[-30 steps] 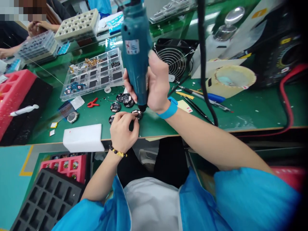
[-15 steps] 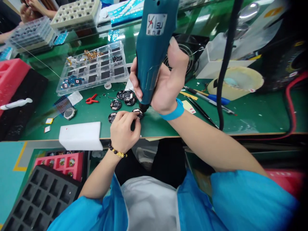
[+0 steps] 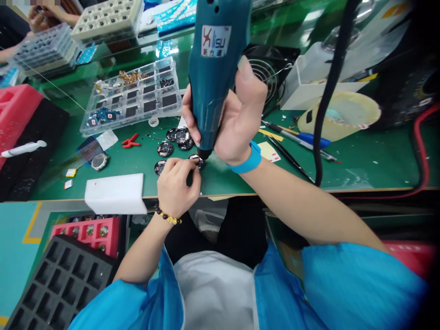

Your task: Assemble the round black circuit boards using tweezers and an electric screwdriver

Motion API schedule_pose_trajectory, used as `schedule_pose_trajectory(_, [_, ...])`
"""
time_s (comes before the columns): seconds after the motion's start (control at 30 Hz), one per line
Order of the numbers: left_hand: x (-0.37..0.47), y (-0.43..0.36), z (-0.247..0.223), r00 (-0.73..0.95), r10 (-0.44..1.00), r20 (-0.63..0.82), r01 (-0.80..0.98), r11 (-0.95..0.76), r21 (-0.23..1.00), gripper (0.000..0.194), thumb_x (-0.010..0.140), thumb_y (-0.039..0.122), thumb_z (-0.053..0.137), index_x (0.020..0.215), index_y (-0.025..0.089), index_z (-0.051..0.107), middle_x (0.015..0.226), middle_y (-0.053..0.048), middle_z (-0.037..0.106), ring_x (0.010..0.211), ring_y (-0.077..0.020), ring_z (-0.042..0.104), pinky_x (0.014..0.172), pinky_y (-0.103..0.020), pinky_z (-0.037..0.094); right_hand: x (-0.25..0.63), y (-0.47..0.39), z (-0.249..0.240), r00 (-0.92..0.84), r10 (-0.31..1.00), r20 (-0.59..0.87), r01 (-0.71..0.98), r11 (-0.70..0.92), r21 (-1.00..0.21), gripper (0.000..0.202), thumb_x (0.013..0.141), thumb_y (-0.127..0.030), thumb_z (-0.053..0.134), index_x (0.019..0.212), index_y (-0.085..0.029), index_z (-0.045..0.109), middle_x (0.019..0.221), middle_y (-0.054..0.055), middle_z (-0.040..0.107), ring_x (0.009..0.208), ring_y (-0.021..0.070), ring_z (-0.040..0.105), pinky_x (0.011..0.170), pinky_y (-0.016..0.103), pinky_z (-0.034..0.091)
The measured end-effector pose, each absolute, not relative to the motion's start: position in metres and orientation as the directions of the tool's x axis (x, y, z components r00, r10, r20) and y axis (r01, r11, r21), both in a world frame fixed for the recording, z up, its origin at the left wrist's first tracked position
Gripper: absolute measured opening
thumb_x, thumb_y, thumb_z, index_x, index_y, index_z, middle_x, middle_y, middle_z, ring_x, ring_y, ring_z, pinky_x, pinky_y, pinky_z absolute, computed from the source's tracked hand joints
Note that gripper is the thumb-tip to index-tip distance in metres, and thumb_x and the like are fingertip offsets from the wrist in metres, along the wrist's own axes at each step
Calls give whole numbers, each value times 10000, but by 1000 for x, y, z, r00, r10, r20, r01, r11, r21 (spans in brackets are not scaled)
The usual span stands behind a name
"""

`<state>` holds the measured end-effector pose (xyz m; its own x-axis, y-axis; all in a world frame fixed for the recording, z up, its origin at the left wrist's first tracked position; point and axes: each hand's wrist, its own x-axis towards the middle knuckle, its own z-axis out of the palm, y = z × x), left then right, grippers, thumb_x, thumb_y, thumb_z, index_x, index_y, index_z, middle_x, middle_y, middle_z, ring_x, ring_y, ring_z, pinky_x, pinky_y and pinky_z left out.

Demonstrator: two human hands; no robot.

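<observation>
My right hand (image 3: 237,114) is wrapped round a teal electric screwdriver (image 3: 215,68), which points down with its tip at a small round black watch part (image 3: 196,159). That part lies on the green table under the tip, partly covered by fingers. My left hand (image 3: 178,183) pinches the part's near left edge between thumb and fingers. Beside my left fingertips lies a similar round part (image 3: 160,167). Another round part (image 3: 165,149) sits just beyond it, and a small cluster of them (image 3: 180,136) is farther back. The screwdriver's bit is hidden.
A clear compartment box (image 3: 132,96) with small parts stands at the back left. Red pliers-like clip (image 3: 130,140), a watch case (image 3: 99,161) and white foam (image 3: 115,192) lie left. A black cable (image 3: 326,101) hangs right, before a yellowish tub (image 3: 338,114). A co-worker's hands (image 3: 43,18) show far left.
The screwdriver and my right hand have shifted slightly left, the screwdriver's tip staying at the round part. The hanging cable has swung a little right. My left hand holds its place.
</observation>
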<state>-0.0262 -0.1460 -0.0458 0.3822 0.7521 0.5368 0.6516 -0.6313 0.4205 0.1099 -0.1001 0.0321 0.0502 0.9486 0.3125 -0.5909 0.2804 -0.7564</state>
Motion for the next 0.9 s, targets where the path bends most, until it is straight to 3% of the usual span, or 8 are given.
schedule_pose_trajectory(0.17, [-26, -146, -46, 382, 756, 532, 655, -627, 422, 126, 935, 114, 619, 896, 232, 635, 1065, -25, 811, 1011, -252, 663, 927, -419, 536, 106, -101, 34, 86, 954, 286, -574, 282, -769, 737, 945, -835, 275, 748, -215, 621, 614, 8, 497, 463, 138, 373, 418, 311, 195])
schedule_pose_trajectory(0.3, [-26, -146, -47, 380, 757, 532, 660, -625, 417, 122, 939, 123, 612, 894, 233, 637, 1057, -29, 810, 1005, -253, 661, 927, -424, 531, 103, -104, 33, 106, 946, 306, -556, 311, -771, 833, 900, -907, 203, 764, -228, 666, 596, 11, 487, 457, 143, 344, 409, 315, 191])
schedule_pose_trajectory(0.5, [-27, -147, -48, 383, 755, 532, 682, -620, 389, 108, 941, 142, 610, 896, 232, 647, 1026, -35, 804, 976, -263, 643, 917, -423, 517, 107, -113, 32, -16, 964, 264, -467, 226, -855, 669, 822, -914, 369, 824, -277, 574, 608, -9, 467, 462, 152, 323, 407, 309, 265])
schedule_pose_trajectory(0.63, [-27, -147, -48, 381, 759, 529, 671, -620, 407, 110, 941, 135, 608, 903, 232, 645, 1029, -37, 803, 983, -259, 633, 918, -420, 519, 108, -113, 31, -58, 954, 293, -414, 244, -877, 675, 795, -904, 413, 854, -252, 580, 695, 23, 536, 515, 162, 423, 425, 301, 343])
schedule_pose_trajectory(0.77, [-27, -147, -47, 367, 766, 527, 671, -611, 421, 122, 948, 138, 605, 883, 238, 628, 1045, -23, 808, 982, -254, 645, 921, -417, 520, 110, -108, 28, 55, 951, 305, -444, 297, -846, 794, 838, -951, 225, 795, -246, 589, 670, 26, 503, 522, 162, 404, 418, 298, 332])
schedule_pose_trajectory(0.9, [-27, -147, -46, 356, 769, 531, 678, -604, 420, 131, 950, 142, 611, 868, 245, 612, 1055, -5, 812, 977, -247, 650, 919, -409, 518, 120, -101, 29, -6, 913, 408, -528, 343, -777, 827, 827, -977, 278, 815, -235, 644, 678, 24, 525, 503, 147, 438, 418, 298, 308])
